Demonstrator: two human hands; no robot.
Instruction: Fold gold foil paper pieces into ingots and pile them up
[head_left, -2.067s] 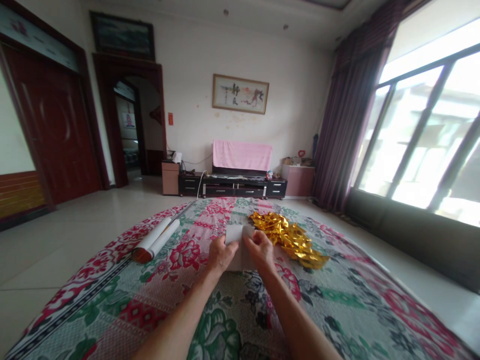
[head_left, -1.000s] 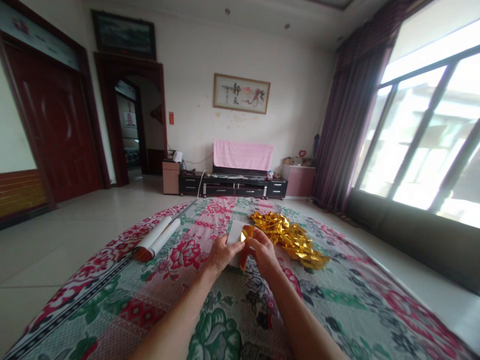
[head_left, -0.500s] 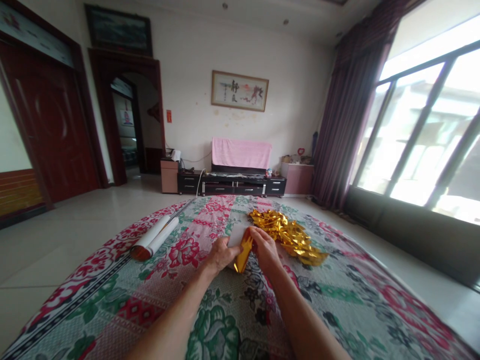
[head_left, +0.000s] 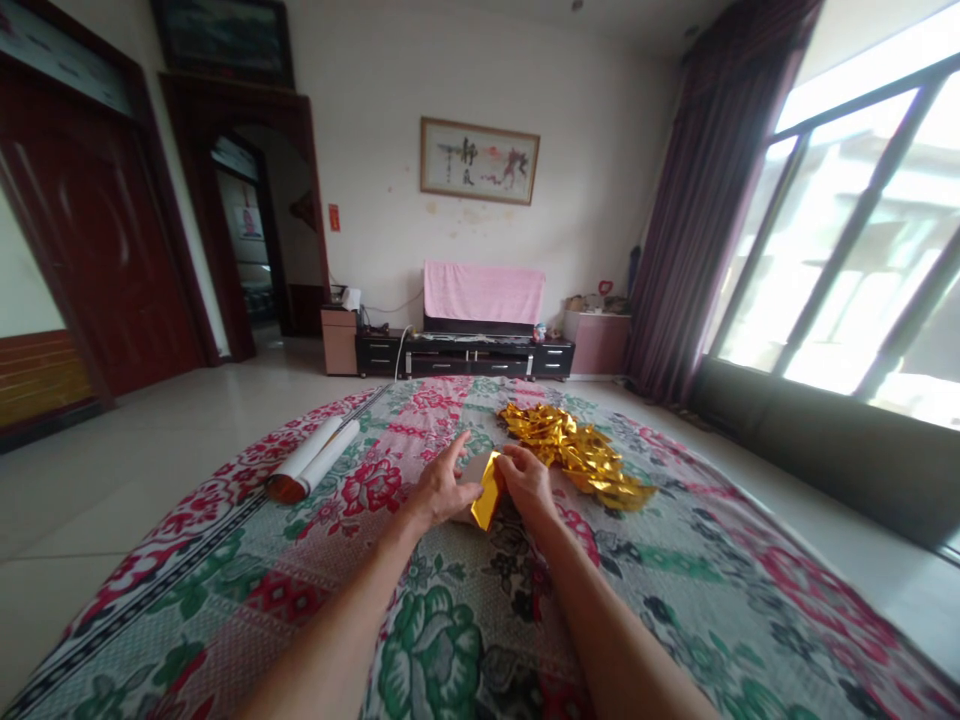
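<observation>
A small sheet of gold foil paper (head_left: 487, 494) with a white back lies partly folded over on the flowered cloth (head_left: 330, 600) in front of me. My right hand (head_left: 527, 480) pinches its right edge between thumb and fingers. On the left side, my left hand (head_left: 444, 487) has its fingers spread and raised, and its thumb touches the paper near the fold. Just beyond my right hand sits a loose pile of folded gold foil pieces (head_left: 577, 455). The fingertips of my right hand are partly hidden.
Rolled white-backed sheets (head_left: 315, 458) with an orange-gold inner side lie at the cloth's left edge. Across the tiled floor stands a low black cabinet (head_left: 491, 358) with a pink towel (head_left: 484, 291) over something on it. Windows line the right side.
My left fingers have lifted and spread away from the paper, leaving the thumb against it. The gold flap lies flatter. The view has tilted down slightly.
</observation>
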